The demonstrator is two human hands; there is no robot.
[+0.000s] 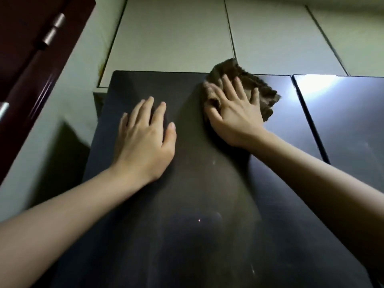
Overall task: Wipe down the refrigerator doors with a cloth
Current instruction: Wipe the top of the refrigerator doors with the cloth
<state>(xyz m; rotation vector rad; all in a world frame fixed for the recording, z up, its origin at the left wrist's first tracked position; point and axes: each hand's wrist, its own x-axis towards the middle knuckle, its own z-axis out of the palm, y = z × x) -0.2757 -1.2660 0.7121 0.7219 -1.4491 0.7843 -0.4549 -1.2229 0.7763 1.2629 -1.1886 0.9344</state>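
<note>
Nearest the camera, the lower stretch of the left refrigerator door [187,215] is dark and glossy, with pale streaks and specks [214,163] that look not yet wiped. Higher up, the left hand [145,138] lies flat on the door, fingers straight and spread, holding nothing; it seems to steady the door. Just beyond and beside it, the right hand [234,119] presses a brown cloth [264,92] flat under extended fingers, right at the door's top edge, a corner of the cloth overlapping it.

To wipe well from here, I would keep the palm's weight on the cloth and draw it in overlapping passes from the top down, so the streaks below get covered. The right refrigerator door [349,125], well lit by glare, probably comes after. Farther off are pale cabinet panels [172,38], and at the left a dark red wooden door [25,65].
</note>
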